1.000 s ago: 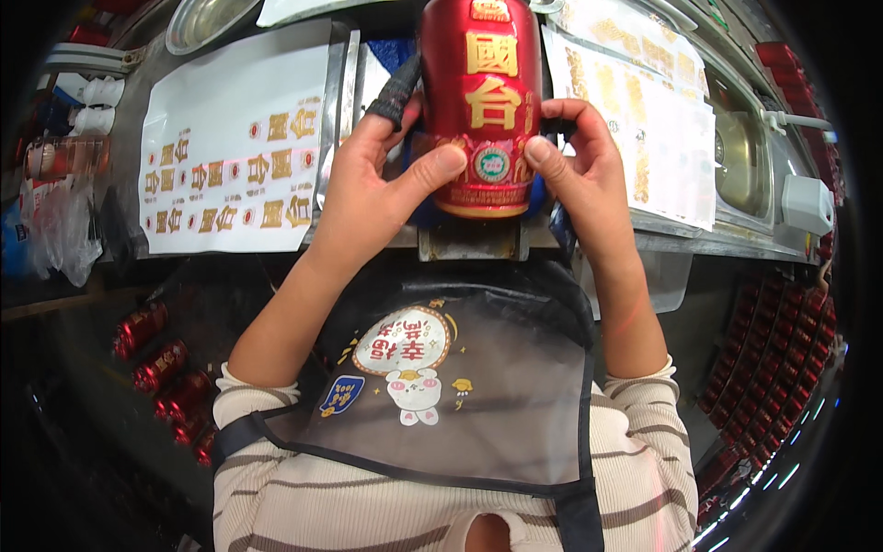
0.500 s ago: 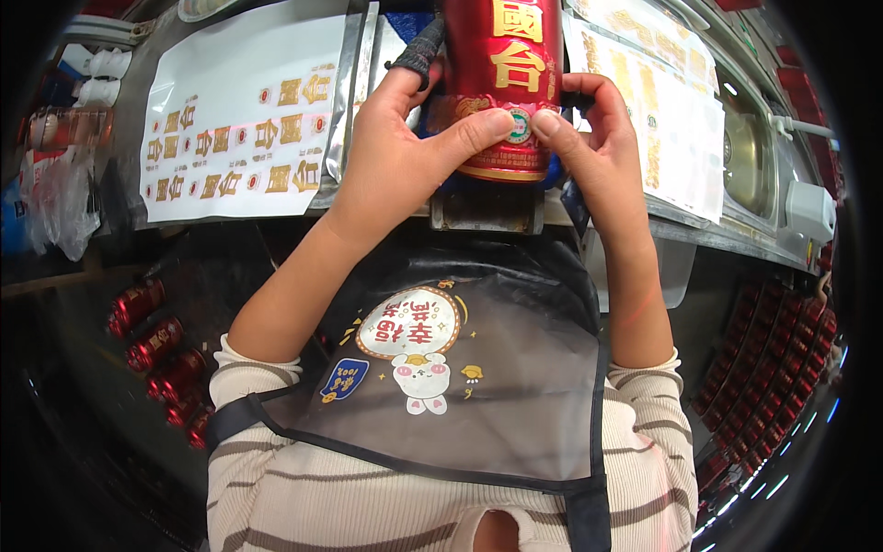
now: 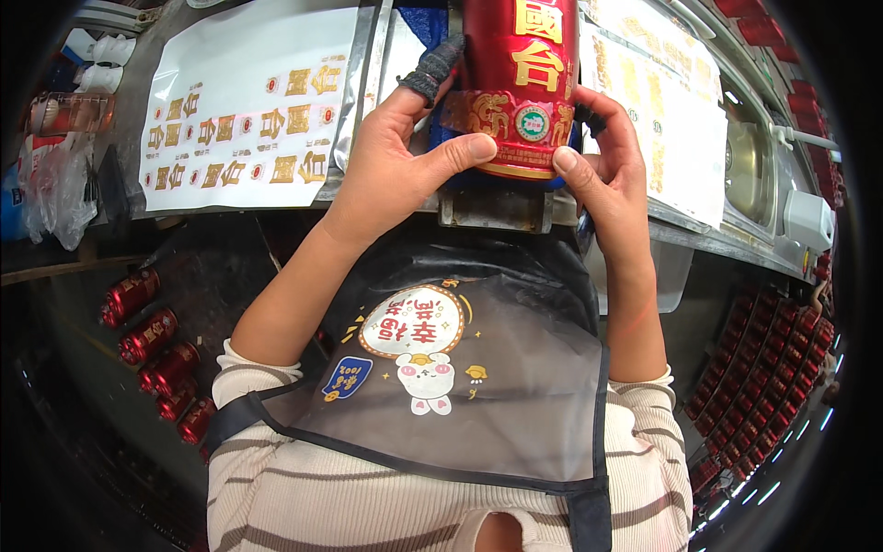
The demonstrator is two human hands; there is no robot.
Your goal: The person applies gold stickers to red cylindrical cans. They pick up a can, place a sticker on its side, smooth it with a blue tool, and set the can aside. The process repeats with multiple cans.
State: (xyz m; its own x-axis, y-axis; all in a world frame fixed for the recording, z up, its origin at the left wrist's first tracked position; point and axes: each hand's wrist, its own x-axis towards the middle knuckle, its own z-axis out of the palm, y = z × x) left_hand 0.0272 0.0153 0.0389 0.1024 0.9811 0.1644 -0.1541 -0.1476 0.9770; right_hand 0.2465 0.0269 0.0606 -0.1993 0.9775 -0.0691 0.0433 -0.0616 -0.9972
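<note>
A glossy red bottle (image 3: 492, 55) with raised gold characters lies on a blue support (image 3: 441, 138) in front of me, its base toward me. Around its lower end runs a red and gold label band (image 3: 497, 115) bearing a round green and white emblem. My left hand (image 3: 400, 156) grips the bottle's left side, thumb pressed on the band near the base. On the other side my right hand (image 3: 612, 170) holds it, thumb at the band's right edge. Dark covers wrap the index fingers of both hands. The fingers under the bottle are hidden.
White sheets of gold character stickers lie left (image 3: 248, 101) and right (image 3: 681, 120) on the metal bench. A steel basin (image 3: 750, 170) is at the right. Red bottles stand in rows low right (image 3: 763, 377), with several more low left (image 3: 147, 336). A plastic bag (image 3: 64, 189) hangs far left.
My thumbs have moved apart, off the round emblem toward the band's two sides. The bottle sits slightly farther right in view.
</note>
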